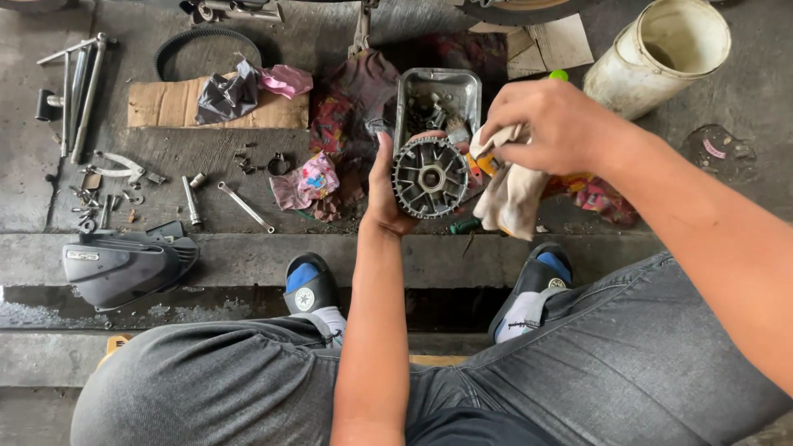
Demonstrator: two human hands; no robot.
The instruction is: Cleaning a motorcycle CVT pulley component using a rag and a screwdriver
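My left hand (387,192) holds a round grey metal pulley with radial fins (429,176) upright above the concrete floor, fingers wrapped around its left rim. To its right, my right hand (549,124) grips a dirty beige rag (510,192) whose upper fold touches the pulley's right edge while the rest hangs down. Behind the pulley sits a rectangular metal tray (464,87) with several small parts in it. My knees in grey jeans and my sandalled feet fill the lower frame.
A white bucket (661,51) lies tipped at the top right. A black drive belt (206,40), cardboard with rags, pink cloths (307,180), wrenches (245,206), bolts and metal rods (78,91) lie at the left. A dark plastic cover (124,264) rests on the step.
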